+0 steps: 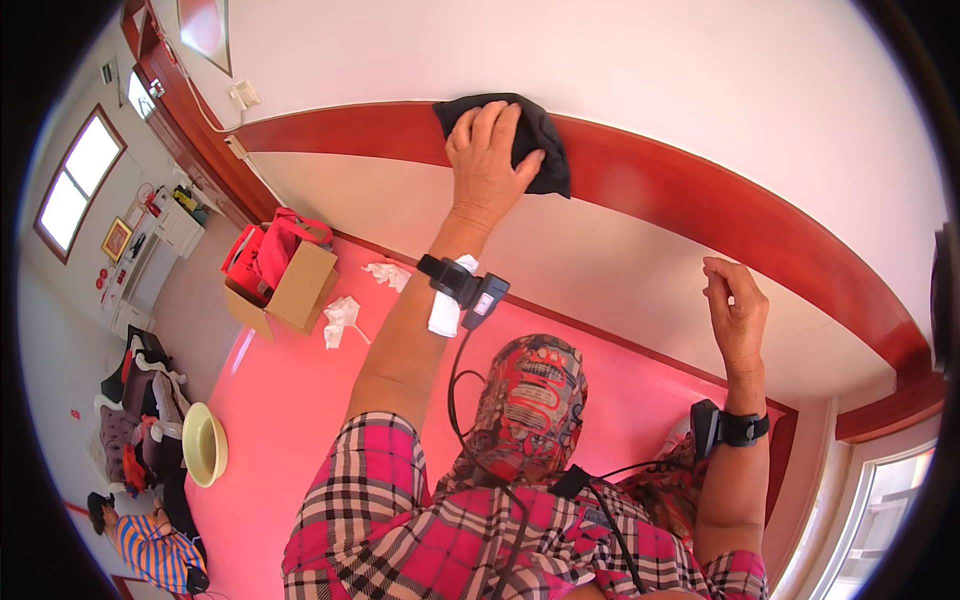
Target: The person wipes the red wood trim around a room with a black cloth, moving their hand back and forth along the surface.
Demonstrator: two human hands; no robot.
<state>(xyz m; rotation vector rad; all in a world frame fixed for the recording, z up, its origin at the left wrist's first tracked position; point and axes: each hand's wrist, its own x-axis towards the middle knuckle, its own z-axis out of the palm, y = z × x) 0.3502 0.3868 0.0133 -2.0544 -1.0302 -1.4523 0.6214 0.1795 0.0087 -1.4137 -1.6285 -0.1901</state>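
Observation:
My left hand point(486, 154) presses a black cloth point(546, 150) flat against a glossy red-brown wooden rail point(645, 169) on the wall. The fingers lie spread over the cloth, and one corner of it hangs below the rail's lower edge. A black strap with a small device point(457, 283) sits on my left forearm over a white pad. Farther right, my right hand point(739, 307) is raised in front of the pale lower wall panel point(630, 255), its fingers curled together with nothing visible in them. Another strapped device point(724, 429) is on that wrist.
An opened cardboard box point(304, 289) with red bags stands by the wall, near crumpled white paper point(342, 322). A pale yellow basin point(204, 445) is on the pink floor point(300, 405). A person in a striped top point(154, 544) is at the lower left. Cables cross my body.

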